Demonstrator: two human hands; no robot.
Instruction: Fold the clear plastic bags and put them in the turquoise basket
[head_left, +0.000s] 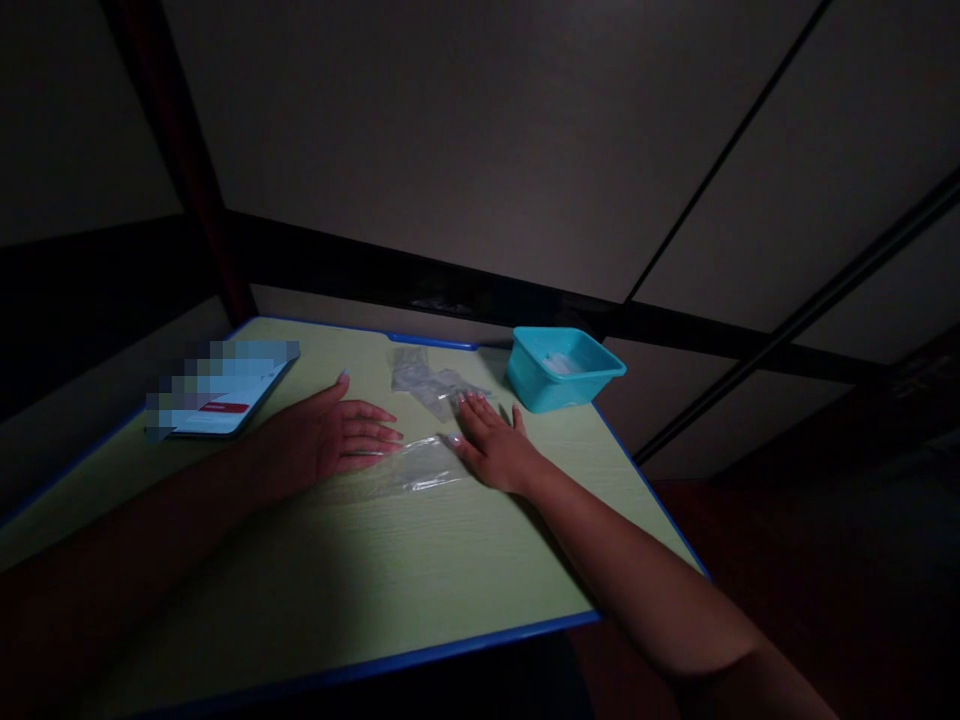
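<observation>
A clear plastic bag (424,468) lies flat and long across the middle of the table, shiny along its folds. My left hand (341,435) is at the bag's left part, palm turned sideways, fingers stretched out and thumb raised. On the right, my right hand (491,440) rests palm down with its fingers spread, its thumb at the bag's upper edge. Its fingertips reach the near side of some crumpled clear plastic bags (427,382) lying farther back. Neither hand grips anything that I can see.
A turquoise plastic basket (555,385) with whitish contents stands at the table's back right corner. To the left lies a tablet or large phone (225,400) with a lit, partly pixelated screen. The pale green table (450,570) has a blue edge; dark panels (450,150) rise behind it.
</observation>
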